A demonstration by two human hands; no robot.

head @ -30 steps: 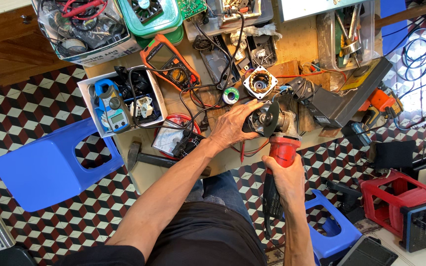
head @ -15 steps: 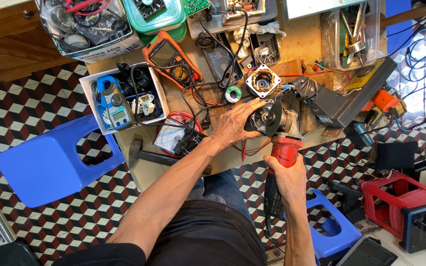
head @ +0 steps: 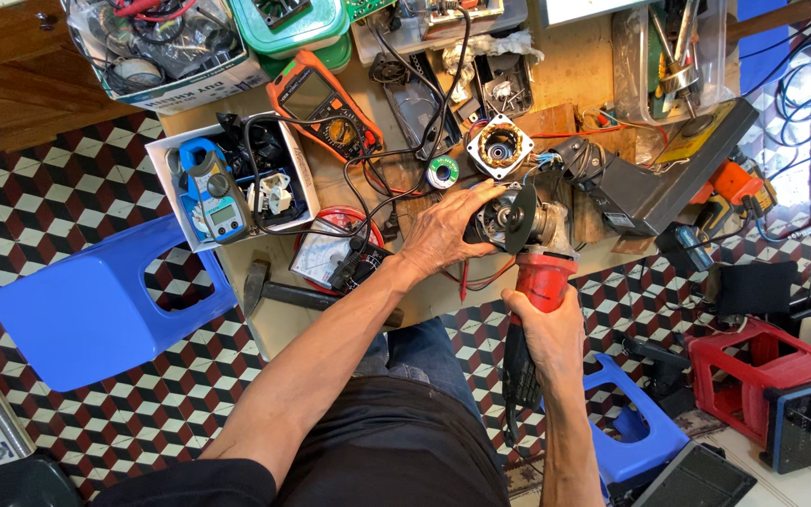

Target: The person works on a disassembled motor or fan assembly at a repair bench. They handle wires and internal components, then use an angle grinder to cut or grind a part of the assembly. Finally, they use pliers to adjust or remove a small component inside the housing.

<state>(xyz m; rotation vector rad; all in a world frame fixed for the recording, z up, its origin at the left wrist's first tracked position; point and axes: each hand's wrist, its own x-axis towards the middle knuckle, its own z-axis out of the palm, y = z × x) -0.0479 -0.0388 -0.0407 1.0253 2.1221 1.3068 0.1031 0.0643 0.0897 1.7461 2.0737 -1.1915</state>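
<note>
Angle grinder [head: 529, 246], red-bodied with a grey metal head and a dark disc, held over the near edge of the cluttered wooden workbench [head: 574, 70], just right of the bench's middle. Far left of the grinder, on the chequered floor: a blue plastic stool [head: 86, 314]. Closer in, still left of the grinder, on the bench: a white open box [head: 169, 183] holding a blue clamp meter [head: 210, 192] and tangled black leads. Beyond that box and left of the grinder: an orange multimeter [head: 323, 105], lying flat. Left of the grinder and near the bench's front edge: a round-faced analogue meter with a red rim [head: 330, 253], and nearer the front edge a dark hammer [head: 269, 291]. Just left of the grinder: left hand [head: 445, 233], palm down, fingers spread and curled against the disc and the head, touching them. Just beyond the grinder: a small green spool [head: 442, 173] and a square motor stator [head: 497, 145] with copper windings. Below the grinder's head: right hand [head: 548, 329], closed tight around the red body. Right of the grinder: a long grey metal block [head: 668, 178], lying at a slant, with an orange power tool [head: 739, 188] past it. Far right of the grinder, on the floor: a red case [head: 753, 376].
</note>
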